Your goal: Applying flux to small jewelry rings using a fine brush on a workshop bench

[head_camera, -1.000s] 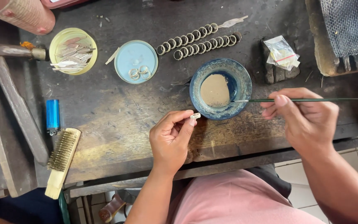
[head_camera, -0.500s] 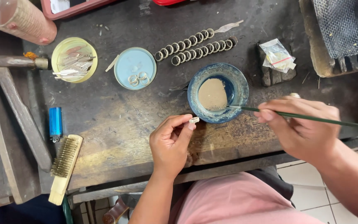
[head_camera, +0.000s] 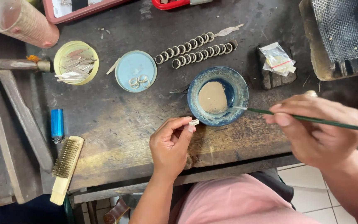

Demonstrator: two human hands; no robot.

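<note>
Now, left hand [head_camera: 170, 146]: your fingers pinch a small silver ring [head_camera: 194, 122] just near the bowl, ready for coating.
Right hand [head_camera: 318, 126]: fingers clamp the thin brush [head_camera: 311, 120], tip dipped in the blue bowl [head_camera: 218, 96] of paste.

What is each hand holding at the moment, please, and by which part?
The left hand pinches a small pale ring between its fingertips. The right hand grips a thin green brush along its handle, with the tip in the blue bowl.

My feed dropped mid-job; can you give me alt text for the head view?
The right hand dips a thin green brush into a blue bowl of tan paste, while the left hand pinches a small pale piece beside the bowl. Rows of metal rings lie behind on the dark workbench.
</note>
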